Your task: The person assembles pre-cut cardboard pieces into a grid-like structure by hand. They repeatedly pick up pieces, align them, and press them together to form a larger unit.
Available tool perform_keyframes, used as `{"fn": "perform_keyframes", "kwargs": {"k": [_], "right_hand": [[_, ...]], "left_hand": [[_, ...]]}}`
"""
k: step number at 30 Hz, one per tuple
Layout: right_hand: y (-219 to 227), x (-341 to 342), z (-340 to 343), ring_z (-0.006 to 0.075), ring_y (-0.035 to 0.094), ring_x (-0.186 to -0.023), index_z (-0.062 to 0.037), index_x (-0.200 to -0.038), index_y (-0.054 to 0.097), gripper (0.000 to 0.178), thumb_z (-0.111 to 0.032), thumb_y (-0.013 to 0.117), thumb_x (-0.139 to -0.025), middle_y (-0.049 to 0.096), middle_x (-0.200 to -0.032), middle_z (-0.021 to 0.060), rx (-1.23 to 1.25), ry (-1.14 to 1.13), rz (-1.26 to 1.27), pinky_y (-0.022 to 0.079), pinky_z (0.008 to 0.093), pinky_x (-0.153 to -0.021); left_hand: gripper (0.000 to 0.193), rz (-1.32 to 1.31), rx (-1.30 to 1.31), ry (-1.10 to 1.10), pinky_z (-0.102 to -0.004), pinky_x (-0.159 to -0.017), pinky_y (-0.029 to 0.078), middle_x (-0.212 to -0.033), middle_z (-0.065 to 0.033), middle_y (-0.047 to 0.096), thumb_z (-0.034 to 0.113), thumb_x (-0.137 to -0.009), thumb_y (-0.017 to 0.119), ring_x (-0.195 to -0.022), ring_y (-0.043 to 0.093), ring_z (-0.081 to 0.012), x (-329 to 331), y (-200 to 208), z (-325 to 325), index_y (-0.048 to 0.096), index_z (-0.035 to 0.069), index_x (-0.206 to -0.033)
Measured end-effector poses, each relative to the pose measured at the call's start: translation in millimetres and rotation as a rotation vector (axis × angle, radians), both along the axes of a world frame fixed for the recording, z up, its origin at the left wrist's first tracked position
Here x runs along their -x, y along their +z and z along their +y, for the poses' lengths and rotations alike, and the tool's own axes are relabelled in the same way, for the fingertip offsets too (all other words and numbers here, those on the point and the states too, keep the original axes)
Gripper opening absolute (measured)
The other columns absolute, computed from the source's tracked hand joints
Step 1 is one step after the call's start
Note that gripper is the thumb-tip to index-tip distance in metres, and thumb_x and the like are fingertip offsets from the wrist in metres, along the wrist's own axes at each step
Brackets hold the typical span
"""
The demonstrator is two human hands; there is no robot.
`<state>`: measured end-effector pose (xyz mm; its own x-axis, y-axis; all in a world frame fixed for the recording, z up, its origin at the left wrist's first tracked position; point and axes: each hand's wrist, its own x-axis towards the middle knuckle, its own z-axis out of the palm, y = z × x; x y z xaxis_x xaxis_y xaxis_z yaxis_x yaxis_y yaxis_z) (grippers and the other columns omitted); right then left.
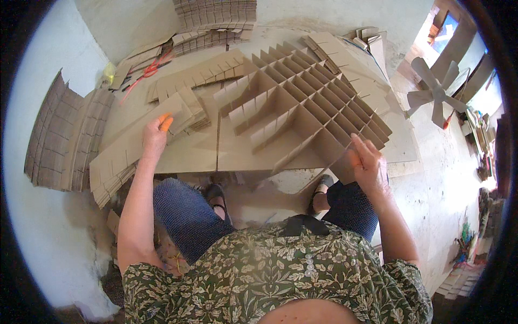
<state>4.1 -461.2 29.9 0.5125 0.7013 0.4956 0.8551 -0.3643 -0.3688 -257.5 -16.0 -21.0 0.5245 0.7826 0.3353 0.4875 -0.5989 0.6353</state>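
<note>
A cardboard divider grid of interlocked brown strips stands on the table, with open cells toward its left side. My right hand grips its near right corner, fingers on the outer strip and an orange cover partly showing on a digit. To the left, a stack of slotted cardboard strips lies slanting over the table's front edge. My left hand is closed on the edge of a cardboard strip at the far end of that stack; orange covers show on its fingertips.
More slotted strips lie behind the stack, near a red cord. Bundles of cardboard lean at the left wall, and others stand at the back. Flat sheets lie behind the grid. A fan stands on the right.
</note>
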Motion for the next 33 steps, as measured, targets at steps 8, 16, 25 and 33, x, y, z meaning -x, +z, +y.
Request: {"fn": "perform_keyframes", "kwargs": {"k": [8,16,25,33], "right_hand": [[45,38,61,0.0161,0.063,-0.083,0.0070,-0.116,0.056,0.039,-0.023,0.053,-0.092,0.065,-0.099,0.0118,-0.185,0.273,1.204,0.052,0.0290,-0.072],[29,32,46,0.0120,0.060,-0.077,0.0007,-0.099,0.065,0.021,-0.016,0.059,-0.089,0.066,-0.089,0.0043,-0.675,0.164,1.352,0.048,0.0261,-0.070],[1,29,-43,0.0088,0.055,-0.079,0.0009,-0.099,0.065,0.014,-0.007,0.058,-0.089,0.064,-0.085,0.0014,-0.727,-0.060,0.588,0.045,0.0243,-0.071],[-25,30,-39,0.0121,0.058,-0.060,0.0027,-0.095,0.063,0.012,-0.002,0.063,-0.084,0.063,-0.071,0.0154,-0.441,-0.140,0.252,0.046,0.0253,-0.057]], "left_hand": [[0.038,-0.303,-0.593,-0.515,-0.0387,-0.085,0.050,-0.111,-0.0141,0.063,0.000,-0.068,0.066,-0.099,0.061,-0.0315,-62,67,-168,0.064,-0.001,-0.106],[0.038,-0.197,-0.659,-0.753,-0.0374,-0.088,0.048,-0.121,-0.0100,0.058,0.015,-0.072,0.072,-0.108,0.055,-0.0300,-65,35,-227,0.065,0.003,-0.107],[0.019,-0.259,0.011,-0.486,-0.0298,-0.082,0.048,-0.102,-0.0132,0.065,0.002,-0.085,0.061,-0.090,0.062,-0.0229,-43,-32,-210,0.064,-0.002,-0.103],[0.018,-0.283,0.056,-0.494,-0.0249,-0.062,0.046,-0.085,-0.0088,0.065,0.005,-0.086,0.062,-0.069,0.059,-0.0150,-47,-57,-201,0.065,-0.001,-0.103]]}}
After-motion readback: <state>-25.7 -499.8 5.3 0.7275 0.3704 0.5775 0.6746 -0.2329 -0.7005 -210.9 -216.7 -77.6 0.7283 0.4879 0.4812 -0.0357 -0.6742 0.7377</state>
